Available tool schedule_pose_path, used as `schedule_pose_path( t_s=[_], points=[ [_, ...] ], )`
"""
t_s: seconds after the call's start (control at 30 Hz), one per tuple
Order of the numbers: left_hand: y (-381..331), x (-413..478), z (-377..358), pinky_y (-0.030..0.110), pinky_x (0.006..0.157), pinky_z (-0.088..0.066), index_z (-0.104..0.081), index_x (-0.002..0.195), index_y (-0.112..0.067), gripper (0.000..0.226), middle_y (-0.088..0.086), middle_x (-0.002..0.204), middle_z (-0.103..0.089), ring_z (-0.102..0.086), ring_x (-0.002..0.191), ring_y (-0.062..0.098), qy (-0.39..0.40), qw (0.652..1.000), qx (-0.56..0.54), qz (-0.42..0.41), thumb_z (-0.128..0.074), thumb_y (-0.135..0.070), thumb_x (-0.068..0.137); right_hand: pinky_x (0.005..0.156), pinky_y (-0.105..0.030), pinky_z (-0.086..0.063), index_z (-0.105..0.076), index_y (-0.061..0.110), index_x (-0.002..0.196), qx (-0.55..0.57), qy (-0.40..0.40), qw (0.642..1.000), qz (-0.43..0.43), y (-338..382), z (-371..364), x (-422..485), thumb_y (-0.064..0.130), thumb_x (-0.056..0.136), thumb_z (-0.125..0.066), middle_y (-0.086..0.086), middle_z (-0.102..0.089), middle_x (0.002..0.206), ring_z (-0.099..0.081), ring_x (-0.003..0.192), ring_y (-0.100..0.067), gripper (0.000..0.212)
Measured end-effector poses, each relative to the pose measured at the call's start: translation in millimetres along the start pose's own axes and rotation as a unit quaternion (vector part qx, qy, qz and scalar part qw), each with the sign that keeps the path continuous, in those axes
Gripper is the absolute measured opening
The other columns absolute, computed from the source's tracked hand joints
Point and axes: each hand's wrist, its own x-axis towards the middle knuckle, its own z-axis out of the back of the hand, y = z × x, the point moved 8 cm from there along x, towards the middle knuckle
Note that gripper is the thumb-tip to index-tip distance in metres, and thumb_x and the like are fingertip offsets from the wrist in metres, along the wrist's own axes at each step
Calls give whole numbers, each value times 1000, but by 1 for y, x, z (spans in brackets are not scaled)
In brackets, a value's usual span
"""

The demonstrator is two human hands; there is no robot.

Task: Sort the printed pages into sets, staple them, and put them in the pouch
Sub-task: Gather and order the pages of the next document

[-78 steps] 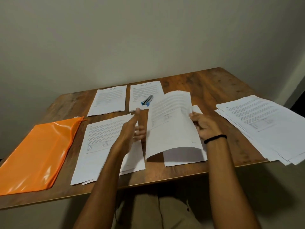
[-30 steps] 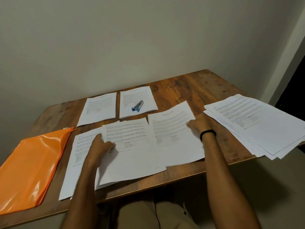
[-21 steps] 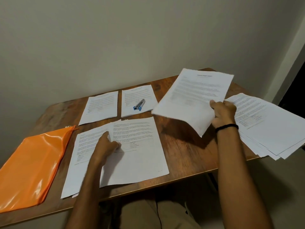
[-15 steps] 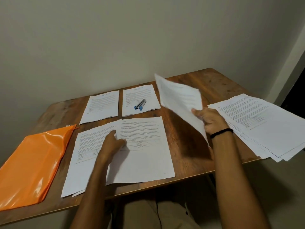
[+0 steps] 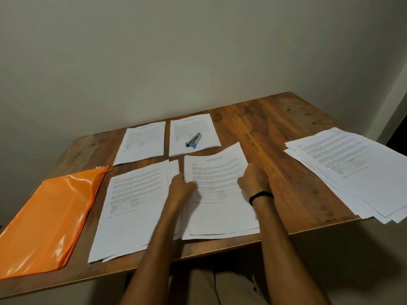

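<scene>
The page (image 5: 218, 172) held aloft a moment ago is now laid on the front-centre pile (image 5: 220, 234) and met at its edges by the left hand (image 5: 180, 187) and right hand (image 5: 253, 179), fingers bent, pinching or merely pressing cannot be told, so another set is judged nearly gathered for stapling.

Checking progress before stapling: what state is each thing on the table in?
Orange pouch: lying flat.
Stapler: untouched, lying on far right set.
Far left set: flat, neat.
Near left pile: flat, slightly fanned.
Middle set: flat, left hand and right hand holding its side edges.
Right pile: loose, fanned, overhanging the table edge.
</scene>
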Motion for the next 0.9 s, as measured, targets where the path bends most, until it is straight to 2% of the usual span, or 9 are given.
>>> schedule_pose_path(
  t_s=[0.1, 0.17, 0.23, 0.37, 0.47, 0.6, 0.7, 0.83, 0.9],
  points=[
    [-13, -6, -16, 37, 91, -57, -63, 122, -16, 28, -2, 124, -67, -65, 108, 21, 6, 1000, -7, -26, -64, -11, 94, 87, -39, -54, -62, 7, 113, -28, -33, 998, -50, -12, 9, 3, 20, 92, -68, -17, -65, 117, -62, 102, -32, 25],
    [-21, -10, -28, 22, 79, -54, -61, 113, -21, 20, -10, 112, -64, -62, 98, 11, 11, 999, -25, -46, -63, -10, 96, 104, -50, -43, -51, 8, 129, -72, -44, 991, -101, -22, 12, 2, 27, 90, -69, -22, -52, 133, -49, 122, -38, 48],
    [-30, -12, -38, 20, 81, -52, -60, 115, -27, 23, -12, 113, -64, -62, 101, 11, 8, 997, -30, -71, -64, -15, 96, 110, -52, -31, -43, 10, 138, -105, -53, 987, -113, -26, 12, 3, 32, 88, -69, -24, -42, 140, -39, 129, -41, 60],
    [-39, -18, -42, 18, 83, -50, -56, 119, -33, 25, -16, 116, -61, -59, 93, 5, 2, 995, -6, -96, -64, -25, 97, 114, -58, -18, -57, 18, 122, -145, -37, 983, -109, -32, 1, 2, 37, 89, -68, -23, -44, 138, -35, 132, -43, 40],
    [-33, -16, -35, 30, 92, -54, -59, 128, -23, 34, -2, 131, -62, -63, 107, 17, -14, 997, 40, -63, -63, -33, 96, 117, -61, -16, -62, 19, 113, -152, -43, 980, -121, -33, -1, -2, 39, 89, -68, -25, -46, 136, -36, 131, -44, 32],
    [-20, -13, 11, 45, 105, -48, -54, 134, -19, 45, 10, 142, -53, -56, 123, 31, -115, 980, 160, -17, -61, -41, 95, 116, -60, -17, -58, 15, 124, -87, -92, 987, -102, -8, -2, -13, 32, 88, -72, -27, -40, 144, -30, 137, -44, 42],
    [-4, -14, 51, 44, 108, -42, -49, 145, -15, 52, 13, 150, -47, -49, 133, 33, -153, 977, 149, -9, -61, -31, 97, 106, -47, -35, -56, 12, 135, 1, -135, 991, -9, 40, -11, -35, 25, 94, -67, -21, -45, 141, -38, 131, -37, 44],
    [18, -17, 96, 37, 105, -43, -55, 140, -7, 42, 14, 143, -55, -54, 128, 32, -174, 965, 198, 0, -59, -14, 98, 69, -25, -41, -69, 6, 106, 118, 3, 989, 88, 109, -68, -61, 21, 98, -59, -17, -66, 109, -61, 102, -31, 20],
    [30, -15, 107, 37, 103, -44, -58, 136, -7, 38, 14, 139, -58, -57, 124, 31, -160, 963, 217, 13, -58, -14, 99, 73, -27, -46, -69, 7, 104, 104, 74, 987, 99, 130, -97, -71, 27, 97, -60, -15, -68, 108, -64, 101, -32, 23]
  ],
)
